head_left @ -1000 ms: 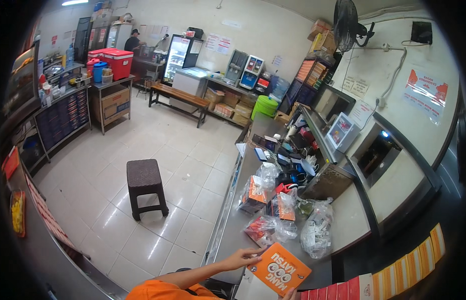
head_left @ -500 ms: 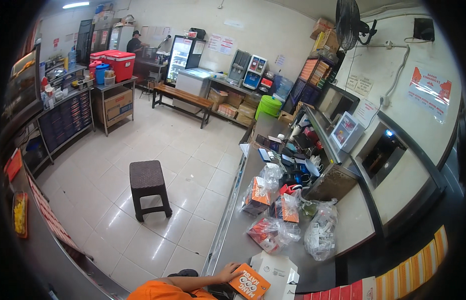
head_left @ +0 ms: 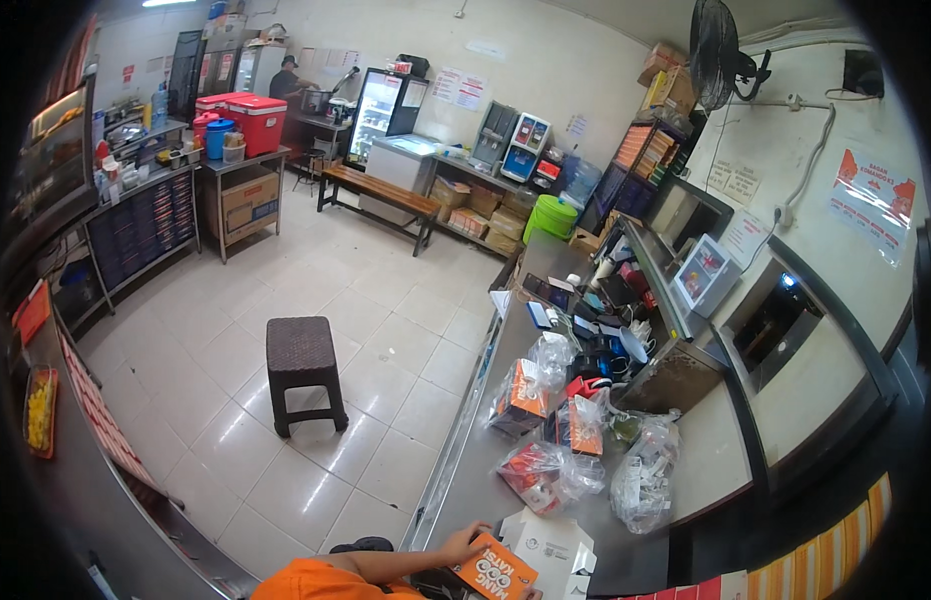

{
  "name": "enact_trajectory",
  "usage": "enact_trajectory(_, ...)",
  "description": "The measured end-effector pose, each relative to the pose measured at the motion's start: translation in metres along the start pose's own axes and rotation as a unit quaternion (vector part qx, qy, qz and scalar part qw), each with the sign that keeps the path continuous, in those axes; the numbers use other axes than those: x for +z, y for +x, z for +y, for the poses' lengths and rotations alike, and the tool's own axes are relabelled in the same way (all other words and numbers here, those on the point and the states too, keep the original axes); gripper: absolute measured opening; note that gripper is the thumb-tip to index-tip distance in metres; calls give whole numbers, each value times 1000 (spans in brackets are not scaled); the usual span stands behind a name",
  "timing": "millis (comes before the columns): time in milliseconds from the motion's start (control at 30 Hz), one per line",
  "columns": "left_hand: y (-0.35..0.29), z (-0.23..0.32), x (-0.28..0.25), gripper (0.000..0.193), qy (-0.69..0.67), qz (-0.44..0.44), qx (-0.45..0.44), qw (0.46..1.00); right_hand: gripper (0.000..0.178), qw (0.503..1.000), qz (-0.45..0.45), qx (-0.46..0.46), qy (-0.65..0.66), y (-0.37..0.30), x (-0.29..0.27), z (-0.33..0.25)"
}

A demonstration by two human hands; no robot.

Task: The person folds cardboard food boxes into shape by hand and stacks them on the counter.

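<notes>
Your left hand [head_left: 464, 543] pinches orange box [head_left: 497, 574], lowered since a second ago onto bench [head_left: 481, 470]; white box [head_left: 554, 545] at 3 o'clock. Right hand unseen.

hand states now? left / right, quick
Left hand: gripping the edge of the orange carton on the steel counter.
Right hand: not in view, cannot be told.

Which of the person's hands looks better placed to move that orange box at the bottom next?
Probably the left hand: it is the only hand in view, reaching from the orange sleeve with its fingers on the orange box's upper edge, beside the white box. The right hand is not in view.
</notes>
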State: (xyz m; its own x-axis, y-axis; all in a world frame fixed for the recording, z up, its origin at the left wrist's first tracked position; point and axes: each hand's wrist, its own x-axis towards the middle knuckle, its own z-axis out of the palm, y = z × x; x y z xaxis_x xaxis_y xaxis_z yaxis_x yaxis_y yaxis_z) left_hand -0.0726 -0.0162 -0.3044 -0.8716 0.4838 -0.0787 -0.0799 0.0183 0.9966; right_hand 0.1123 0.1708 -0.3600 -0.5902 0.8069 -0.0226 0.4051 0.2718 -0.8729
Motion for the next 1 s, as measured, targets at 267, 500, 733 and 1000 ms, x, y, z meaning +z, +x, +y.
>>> enact_trajectory(267,4,6,1,27,168,-23,114,979,34,982,16,-13,189,27,5,-15)
enact_trajectory(500,7,0,5,26,189,-20,127,973,23,994,0,-114,2,4,7,-82)
enact_trajectory(733,5,3,7,29,181,-9,105,978,16,989,39,-144,-24,-11,3,-116)
enact_trajectory(1000,0,9,7,32,197,-63,86,975,15,988,49,-142,34,-32,0,-114)
